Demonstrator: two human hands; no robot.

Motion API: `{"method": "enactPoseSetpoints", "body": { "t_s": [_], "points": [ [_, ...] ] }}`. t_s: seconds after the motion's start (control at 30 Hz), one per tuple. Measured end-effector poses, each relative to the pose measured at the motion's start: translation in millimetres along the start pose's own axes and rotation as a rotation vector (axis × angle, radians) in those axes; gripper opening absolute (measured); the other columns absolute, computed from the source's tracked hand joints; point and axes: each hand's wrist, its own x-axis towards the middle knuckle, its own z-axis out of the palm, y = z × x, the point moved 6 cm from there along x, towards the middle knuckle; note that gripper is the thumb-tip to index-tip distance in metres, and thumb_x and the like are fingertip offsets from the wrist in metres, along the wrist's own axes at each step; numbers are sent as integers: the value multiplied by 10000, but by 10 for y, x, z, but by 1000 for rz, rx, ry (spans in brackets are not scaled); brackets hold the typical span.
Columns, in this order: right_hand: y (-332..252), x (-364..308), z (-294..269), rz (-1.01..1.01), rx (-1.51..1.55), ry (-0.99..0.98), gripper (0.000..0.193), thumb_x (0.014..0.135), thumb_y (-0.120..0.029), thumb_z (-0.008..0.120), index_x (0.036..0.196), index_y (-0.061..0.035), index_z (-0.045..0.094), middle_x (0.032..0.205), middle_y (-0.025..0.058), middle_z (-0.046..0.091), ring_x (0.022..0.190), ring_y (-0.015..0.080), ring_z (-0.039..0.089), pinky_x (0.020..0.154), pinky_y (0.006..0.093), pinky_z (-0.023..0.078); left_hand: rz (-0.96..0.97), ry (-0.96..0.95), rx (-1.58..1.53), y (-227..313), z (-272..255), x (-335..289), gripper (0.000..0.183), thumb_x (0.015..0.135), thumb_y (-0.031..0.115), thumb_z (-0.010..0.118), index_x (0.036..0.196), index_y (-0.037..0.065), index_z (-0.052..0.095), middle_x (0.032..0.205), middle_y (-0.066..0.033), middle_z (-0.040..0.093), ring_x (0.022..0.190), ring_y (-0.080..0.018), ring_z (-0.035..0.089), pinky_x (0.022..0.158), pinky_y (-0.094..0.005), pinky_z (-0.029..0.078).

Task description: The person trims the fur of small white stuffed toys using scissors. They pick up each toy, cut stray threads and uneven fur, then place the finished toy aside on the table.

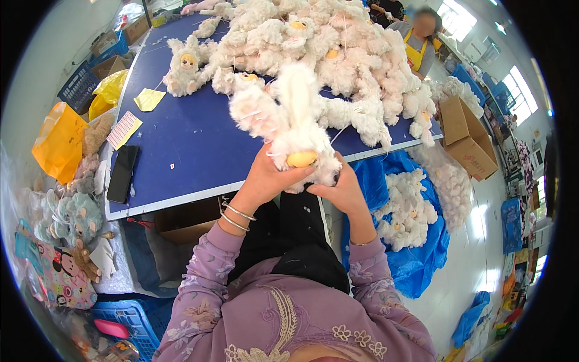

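Observation:
A fluffy white plush toy (295, 136) is held between my two hands, just above the table's near edge. One long furry ear points up, and a smooth yellow oval piece (301, 158) shows toward me. My left hand (265, 178) grips the toy's left side, its thumb lying along the bottom below the yellow piece. My right hand (345, 190) pinches the lower right side, thumb and fingers closed on the fur. Behind it, a large heap of similar cream plush toys (325, 54) covers the far part of the blue table (181, 157), some with loose threads.
A black phone (123, 174), a sticker sheet (124, 130) and a yellow paper (149, 99) lie at the table's left. On the right are a blue bag (422, 259) with plush toys and a cardboard box (467, 139). Another person (419, 45) sits at the far right.

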Motion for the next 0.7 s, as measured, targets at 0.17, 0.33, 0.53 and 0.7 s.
{"method": "enactPoseSetpoints", "body": {
  "t_s": [0.17,0.33,0.53,0.7],
  "points": [
    [68,58,69,19,181,36,518,770,-31,721,1240,24,509,1105,78,629,1002,123,595,867,277,484,-11,30,-69,-68,-47,-55,463,755,89,788,1156,-20,581,1080,-73,640,948,-138,620,840,-286,516],
    [138,56,119,-17,204,45,479,777,-17,700,1222,17,524,1089,66,635,989,117,597,858,271,483,4,112,-108,-74,-124,-60,393,817,96,739,1155,-28,584,1072,-65,650,941,-127,620,830,-286,518],
    [115,35,130,-1,199,26,436,793,-18,678,1208,32,553,1108,66,638,988,117,596,863,270,478,-2,113,-53,-83,-166,-26,404,819,114,744,1167,-20,586,1078,-52,649,946,-116,613,832,-269,506],
    [76,2,110,5,141,93,422,797,-10,662,1204,39,561,1108,62,643,986,113,594,867,271,476,-35,144,-65,50,-145,5,421,814,125,755,1169,-25,584,1074,-54,646,950,-114,607,831,-269,502]
  ]
}}
